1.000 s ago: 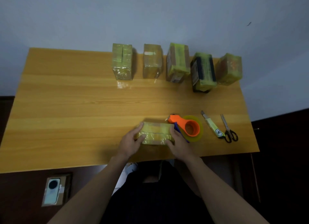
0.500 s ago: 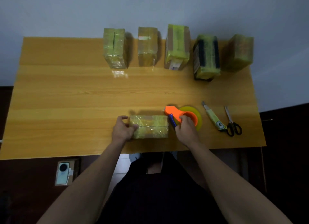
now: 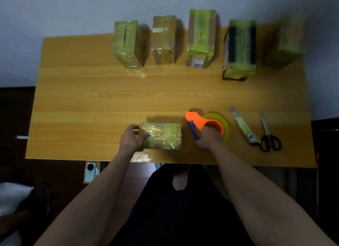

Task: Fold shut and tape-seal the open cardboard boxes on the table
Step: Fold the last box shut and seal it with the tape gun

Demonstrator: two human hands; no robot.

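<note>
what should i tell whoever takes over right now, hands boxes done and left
Left hand: grips the left end of the near box.
Right hand: fingers curled round the orange tape dispenser, just right of that box.
Done: five taped boxes stand along the far edge; the near box is folded shut and tape-wrapped.
Left: whether it needs more tape is unclear.

A plain room serving as a small packing station: a wooden bench (image 3: 91, 102) against a bare pale wall (image 3: 73, 7), carrying taped boxes (image 3: 200, 38), a tape dispenser (image 3: 201, 121), scissors (image 3: 267, 133).
</note>
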